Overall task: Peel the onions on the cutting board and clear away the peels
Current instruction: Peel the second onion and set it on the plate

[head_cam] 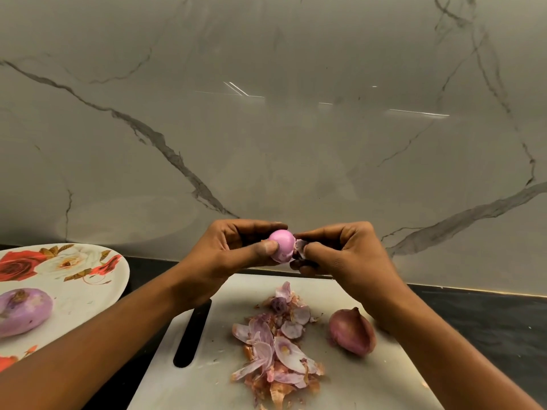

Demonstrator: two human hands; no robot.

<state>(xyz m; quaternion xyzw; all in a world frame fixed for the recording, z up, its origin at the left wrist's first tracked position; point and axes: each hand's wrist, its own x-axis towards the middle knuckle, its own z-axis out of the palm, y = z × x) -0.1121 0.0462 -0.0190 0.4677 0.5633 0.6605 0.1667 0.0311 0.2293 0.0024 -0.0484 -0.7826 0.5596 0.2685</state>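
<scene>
Centrally: one cutting board (340,389), with one plate (88,291) to its left. The board bears one peel pile (275,350) and one unpeeled onion (352,331); the plate holds one peeled onion (23,310). Over the board's far edge my left hand (236,250) grips the third onion (282,247), thumb curled over it. My right hand (346,255) pinches the loose peel flap (300,247) on its right side.
</scene>
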